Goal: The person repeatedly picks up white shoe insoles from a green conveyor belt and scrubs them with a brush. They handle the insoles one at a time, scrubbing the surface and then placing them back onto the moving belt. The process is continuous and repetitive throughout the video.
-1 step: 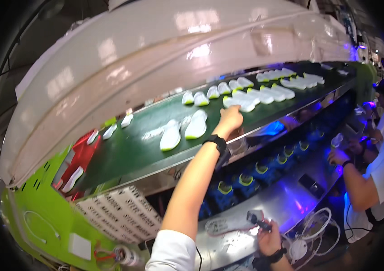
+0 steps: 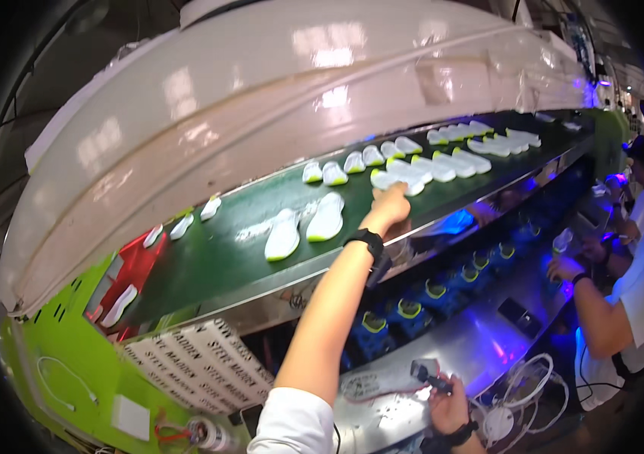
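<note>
My left hand (image 2: 391, 204) reaches over the green conveyor belt (image 2: 223, 257), its fingers closed at the near end of a white shoe sole (image 2: 406, 181) with yellow-green at one end. The grip is partly hidden. Beside it stretch rows of similar soles (image 2: 454, 163). Two larger-looking soles, one (image 2: 284, 236) left of the other (image 2: 326, 218), lie nearer my forearm. Low on the right, my right hand (image 2: 450, 405) is closed round a small dark brush-like tool (image 2: 429, 374). That tool is over a metal bench, by a grey sole-shaped piece (image 2: 371, 384).
A pale curved hood (image 2: 261, 98) overhangs the belt. Dark blue shoes (image 2: 410, 309) with yellow-green collars stand under its near edge. White cables (image 2: 522, 386) coil on the bench (image 2: 481, 340). At right, a co-worker's arm (image 2: 602, 318) extends over the bench. A red tray (image 2: 136, 265) sits far left.
The view has shifted slightly. My left hand stays at the sole, its fingers a little more curled. My right hand keeps the tool in nearly the same place.
</note>
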`<state>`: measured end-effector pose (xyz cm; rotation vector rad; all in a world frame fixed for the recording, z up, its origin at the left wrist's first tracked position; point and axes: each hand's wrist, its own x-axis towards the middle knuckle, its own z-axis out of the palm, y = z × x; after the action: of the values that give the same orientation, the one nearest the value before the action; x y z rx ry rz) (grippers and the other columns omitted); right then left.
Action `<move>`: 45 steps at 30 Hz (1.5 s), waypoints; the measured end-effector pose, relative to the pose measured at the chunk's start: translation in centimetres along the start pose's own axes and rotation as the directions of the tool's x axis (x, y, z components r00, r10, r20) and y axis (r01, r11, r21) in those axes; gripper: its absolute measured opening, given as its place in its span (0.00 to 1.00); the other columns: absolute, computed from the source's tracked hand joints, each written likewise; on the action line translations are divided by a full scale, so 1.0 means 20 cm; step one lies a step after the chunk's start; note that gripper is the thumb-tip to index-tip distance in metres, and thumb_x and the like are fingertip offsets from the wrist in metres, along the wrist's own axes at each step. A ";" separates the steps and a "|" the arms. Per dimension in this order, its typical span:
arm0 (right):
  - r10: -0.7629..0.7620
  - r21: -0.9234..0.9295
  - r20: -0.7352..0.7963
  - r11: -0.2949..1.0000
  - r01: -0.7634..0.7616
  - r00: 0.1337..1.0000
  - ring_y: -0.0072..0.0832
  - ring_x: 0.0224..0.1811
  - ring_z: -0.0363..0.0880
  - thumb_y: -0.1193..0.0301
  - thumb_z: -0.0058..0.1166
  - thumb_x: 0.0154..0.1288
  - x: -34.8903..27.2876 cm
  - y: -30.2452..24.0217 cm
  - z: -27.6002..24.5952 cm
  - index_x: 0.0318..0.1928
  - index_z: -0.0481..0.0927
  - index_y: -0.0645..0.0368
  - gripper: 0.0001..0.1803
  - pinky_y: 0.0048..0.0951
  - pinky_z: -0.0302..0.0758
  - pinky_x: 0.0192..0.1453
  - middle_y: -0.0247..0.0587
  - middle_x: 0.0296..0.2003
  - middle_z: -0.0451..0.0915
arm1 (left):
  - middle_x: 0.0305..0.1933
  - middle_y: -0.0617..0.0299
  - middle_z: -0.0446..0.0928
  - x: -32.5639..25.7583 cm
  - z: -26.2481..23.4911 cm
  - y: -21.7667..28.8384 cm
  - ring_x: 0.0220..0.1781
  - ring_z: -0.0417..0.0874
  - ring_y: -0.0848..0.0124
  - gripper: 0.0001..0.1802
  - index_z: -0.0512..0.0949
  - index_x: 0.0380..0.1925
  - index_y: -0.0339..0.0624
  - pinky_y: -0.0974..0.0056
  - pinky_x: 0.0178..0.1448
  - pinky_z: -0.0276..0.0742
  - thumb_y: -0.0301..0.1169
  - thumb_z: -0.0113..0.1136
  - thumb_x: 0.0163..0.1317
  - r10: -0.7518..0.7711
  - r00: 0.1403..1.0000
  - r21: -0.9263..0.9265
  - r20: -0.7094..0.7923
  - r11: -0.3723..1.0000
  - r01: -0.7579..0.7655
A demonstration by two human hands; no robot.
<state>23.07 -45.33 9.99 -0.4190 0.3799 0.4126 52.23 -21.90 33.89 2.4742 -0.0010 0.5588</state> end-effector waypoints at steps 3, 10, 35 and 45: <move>0.009 0.038 0.056 0.999 -0.011 0.998 0.25 0.31 0.76 0.64 0.50 0.64 0.00 -0.03 -0.02 0.45 0.75 0.59 0.14 0.22 0.76 0.36 0.39 0.33 0.78 | 0.68 0.53 0.58 -0.06 0.00 0.28 0.67 0.57 0.43 0.29 0.65 0.61 0.48 0.40 0.67 0.49 0.26 0.46 0.55 -0.023 0.988 0.203 0.150 0.979 -0.008; -0.016 0.051 -0.072 0.998 0.020 0.997 0.23 0.29 0.78 0.60 0.51 0.66 0.00 -0.07 0.01 0.42 0.76 0.57 0.13 0.19 0.79 0.33 0.36 0.30 0.78 | 0.46 0.46 0.78 0.04 0.03 0.19 0.53 0.76 0.53 0.18 0.74 0.46 0.38 0.48 0.53 0.69 0.35 0.53 0.57 -0.467 0.825 0.090 -0.318 0.852 0.516; 0.010 -0.301 0.953 -0.084 0.950 0.303 0.23 0.30 0.73 0.73 0.51 0.65 -0.30 0.42 0.17 0.49 0.75 0.66 0.14 0.23 0.72 0.35 0.38 0.28 0.76 | 0.42 0.64 0.78 -2.51 0.44 -0.39 0.42 0.80 0.72 0.21 0.74 0.48 0.47 0.67 0.44 0.78 0.48 0.43 0.68 -0.199 0.882 -0.688 0.428 -0.705 0.175; 0.302 -0.809 0.585 0.150 0.568 0.753 0.21 0.27 0.67 0.73 0.50 0.65 -0.44 0.39 0.28 0.47 0.77 0.66 0.13 0.22 0.67 0.32 0.34 0.25 0.72 | 0.37 0.62 0.81 -2.47 0.35 -0.42 0.36 0.81 0.73 0.25 0.77 0.45 0.45 0.68 0.39 0.79 0.53 0.47 0.64 -0.285 0.915 -0.695 0.284 -0.719 -0.008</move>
<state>13.55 -38.88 16.20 -1.6190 -0.7944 0.5458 11.02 -25.01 4.81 0.1071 0.0182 0.1911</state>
